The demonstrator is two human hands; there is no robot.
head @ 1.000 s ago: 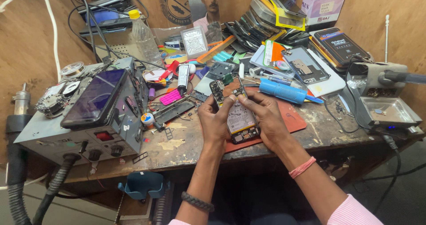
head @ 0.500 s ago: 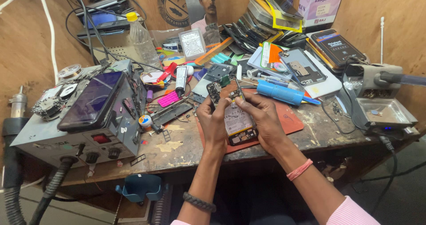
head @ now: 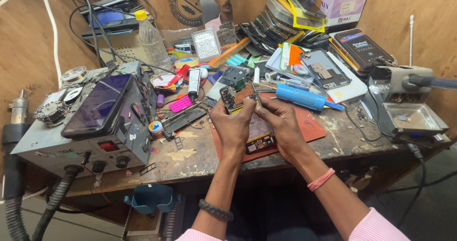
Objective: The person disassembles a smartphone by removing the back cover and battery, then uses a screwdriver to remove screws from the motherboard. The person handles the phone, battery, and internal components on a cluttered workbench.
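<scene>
The wooden workbench (head: 200,162) was crowded from wall to edge; on its left sat the grey rework station (head: 76,141) with a dark-screened phone (head: 97,105) lying on top; at the right stood a metal tray (head: 412,119), apparently holding only a few small bits — too small to identify. On the red mat (head: 312,127) at the middle, the opened phone (head: 247,115) was held up at a tilt, its back cover already off and its circuit board bare, so disassembly looked well along, with work on the internals seemingly left to do. The left hand (head: 233,124) gripped the phone's left edge, fingers curled around it; the right hand (head: 283,124) pinched narrow on thin tweezers (head: 256,96) — their tip touched the board near the top. A blue cylinder (head: 300,97) lay just beside.
</scene>
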